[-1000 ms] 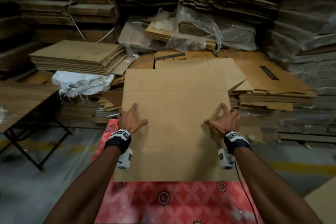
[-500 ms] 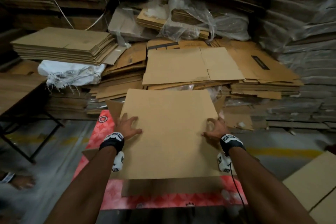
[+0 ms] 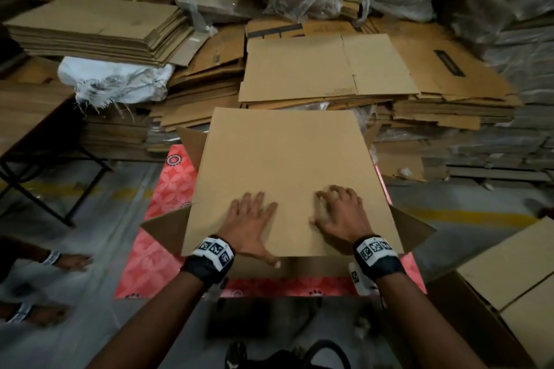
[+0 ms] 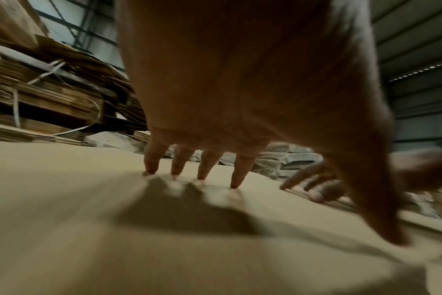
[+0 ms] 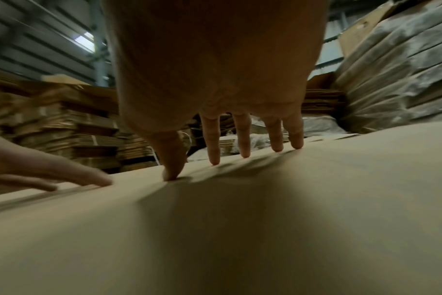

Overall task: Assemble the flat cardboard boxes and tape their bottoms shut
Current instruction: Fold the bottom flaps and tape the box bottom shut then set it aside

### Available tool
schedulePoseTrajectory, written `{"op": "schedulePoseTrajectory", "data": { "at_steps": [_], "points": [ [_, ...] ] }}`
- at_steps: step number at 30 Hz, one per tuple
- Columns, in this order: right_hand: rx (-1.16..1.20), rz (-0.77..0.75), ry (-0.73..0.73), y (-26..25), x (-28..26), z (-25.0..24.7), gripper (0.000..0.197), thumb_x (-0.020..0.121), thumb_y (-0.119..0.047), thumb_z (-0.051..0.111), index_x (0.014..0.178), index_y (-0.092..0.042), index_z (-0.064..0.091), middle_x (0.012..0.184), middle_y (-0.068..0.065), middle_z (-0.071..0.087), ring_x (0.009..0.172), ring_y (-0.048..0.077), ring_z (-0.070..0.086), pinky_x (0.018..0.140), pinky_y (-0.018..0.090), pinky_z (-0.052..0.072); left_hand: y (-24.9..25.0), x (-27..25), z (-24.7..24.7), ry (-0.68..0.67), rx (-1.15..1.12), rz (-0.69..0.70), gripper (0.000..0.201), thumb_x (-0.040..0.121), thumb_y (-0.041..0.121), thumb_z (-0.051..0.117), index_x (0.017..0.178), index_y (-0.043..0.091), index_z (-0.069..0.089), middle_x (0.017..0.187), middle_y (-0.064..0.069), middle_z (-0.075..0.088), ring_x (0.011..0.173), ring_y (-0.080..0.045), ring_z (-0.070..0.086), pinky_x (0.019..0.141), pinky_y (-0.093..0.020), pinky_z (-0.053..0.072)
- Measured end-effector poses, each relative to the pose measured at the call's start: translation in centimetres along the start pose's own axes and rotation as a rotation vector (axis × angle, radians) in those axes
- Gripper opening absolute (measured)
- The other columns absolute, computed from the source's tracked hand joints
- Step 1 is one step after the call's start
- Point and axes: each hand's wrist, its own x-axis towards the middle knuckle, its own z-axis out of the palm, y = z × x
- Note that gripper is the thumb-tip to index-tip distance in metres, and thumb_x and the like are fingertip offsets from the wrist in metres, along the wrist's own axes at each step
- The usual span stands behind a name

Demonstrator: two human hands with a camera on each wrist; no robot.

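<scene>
On the red patterned mat (image 3: pixel 168 189), the cardboard box (image 3: pixel 287 165) lies under both my hands: left hand (image 3: pixel 250 220) flat, right hand (image 3: pixel 341 213) on arched fingertips, neither gripping. I'd press evenly, keeping the flap square before taping.

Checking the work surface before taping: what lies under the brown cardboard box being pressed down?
A red patterned cloth shows around the brown cardboard box, spread beneath it. Both the left hand and right hand press on top. Whatever supports the cloth is covered.
</scene>
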Motion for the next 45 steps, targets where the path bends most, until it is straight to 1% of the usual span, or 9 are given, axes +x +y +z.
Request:
{"op": "schedulePoseTrajectory", "data": {
  "at_steps": [5, 13, 18, 25, 32, 35, 39, 42, 45],
  "points": [
    [-0.158, -0.143, -0.259, -1.7, -2.2, 1.6, 0.133, 0.052, -0.088, 0.066, 0.160, -0.041, 0.007, 0.169, 0.002, 0.004, 0.153, 0.042, 0.001, 0.119, 0.069, 0.006, -0.5, -0.3, 1.4, 0.078, 0.115, -0.002, 0.142, 0.060, 0.056, 0.081, 0.160, 0.027, -0.016, 0.168, -0.016, -0.021, 0.153, -0.046, -0.016, 0.121, -0.067, 0.002],
    [-0.106, -0.154, -0.127, -3.9, -0.5, 0.0, 0.096, 0.068, -0.055, 0.064, 0.155, -0.035, 0.030, 0.162, 0.001, 0.032, 0.146, 0.036, 0.029, 0.118, 0.058, 0.025, -1.5, 0.2, -3.4, 0.163, -0.036, 0.034, 0.106, 0.063, 0.039, 0.070, 0.159, 0.022, 0.028, 0.167, -0.010, 0.024, 0.152, -0.033, 0.026, 0.122, -0.051, 0.025],
    [-0.121, -0.165, 0.018, -5.5, 1.1, -2.2, 0.063, 0.082, -0.044, 0.048, 0.143, -0.032, 0.052, 0.142, -0.001, 0.059, 0.124, 0.028, 0.055, 0.103, 0.044, 0.041, -1.9, 0.6, -6.1, 0.377, -0.144, 0.002, 0.060, 0.072, 0.031, 0.061, 0.131, 0.025, 0.061, 0.132, -0.003, 0.066, 0.119, -0.031, 0.062, 0.094, -0.041, 0.052],
    [-0.290, -0.156, 0.083, -9.5, 3.4, -4.4, 0.048, 0.090, -0.020, 0.061, 0.137, -0.030, 0.057, 0.118, 0.000, 0.070, 0.107, 0.029, 0.064, 0.088, 0.042, 0.049, -2.2, 0.8, -7.2, 0.509, -0.141, -0.100, 0.049, 0.083, 0.021, 0.063, 0.130, 0.034, 0.063, 0.124, 0.001, 0.071, 0.119, -0.029, 0.063, 0.092, -0.039, 0.048],
    [-0.268, -0.061, 0.066, -9.8, 3.9, -3.7, 0.054, 0.089, -0.014, 0.059, 0.138, -0.037, 0.058, 0.118, -0.001, 0.071, 0.105, 0.031, 0.067, 0.078, 0.038, 0.048, -8.8, -3.2, -4.2, 1.121, -0.311, -0.427, 0.098, 0.058, 0.019, 0.062, 0.152, 0.009, 0.038, 0.150, -0.016, 0.046, 0.146, -0.043, 0.029, 0.121, -0.056, 0.024],
    [-0.277, -0.036, 0.043, -9.9, 3.9, -3.8, 0.054, 0.090, -0.016, 0.060, 0.139, -0.039, 0.057, 0.121, -0.001, 0.071, 0.107, 0.031, 0.066, 0.082, 0.039, 0.046, -13.1, -3.8, -1.2, 0.886, -0.490, -0.725, 0.104, 0.061, 0.022, 0.077, 0.152, 0.004, 0.032, 0.149, -0.025, 0.041, 0.148, -0.047, 0.022, 0.121, -0.060, 0.019],
    [-0.272, -0.027, 0.048, -10.7, 3.9, -3.7, 0.054, 0.088, -0.016, 0.061, 0.137, -0.039, 0.059, 0.118, 0.000, 0.072, 0.104, 0.032, 0.066, 0.082, 0.039, 0.046, -15.4, -3.9, 1.2, 0.437, -0.296, -0.754, 0.076, 0.078, 0.030, 0.071, 0.145, 0.009, 0.042, 0.138, -0.021, 0.049, 0.137, -0.045, 0.036, 0.111, -0.067, 0.024],
    [-0.280, -0.035, 0.069, -11.3, 3.8, -3.5, 0.053, 0.091, -0.016, 0.060, 0.139, -0.038, 0.059, 0.117, -0.001, 0.072, 0.103, 0.031, 0.067, 0.080, 0.038, 0.046, -15.9, -3.9, 1.4, 0.438, -0.291, -0.658, 0.034, 0.088, 0.026, 0.060, 0.118, 0.009, 0.059, 0.114, -0.021, 0.064, 0.111, -0.044, 0.059, 0.089, -0.050, 0.049],
    [-0.274, -0.046, 0.078, -11.9, 4.0, -3.4, 0.051, 0.092, -0.016, 0.060, 0.139, -0.036, 0.059, 0.117, 0.000, 0.073, 0.103, 0.031, 0.068, 0.081, 0.038, 0.048, -15.6, -3.7, 1.7, 0.496, -0.510, -0.591, 0.018, 0.094, 0.019, 0.059, 0.098, 0.001, 0.059, 0.103, -0.029, 0.066, 0.096, -0.047, 0.064, 0.069, -0.040, 0.041]
  ]
}}
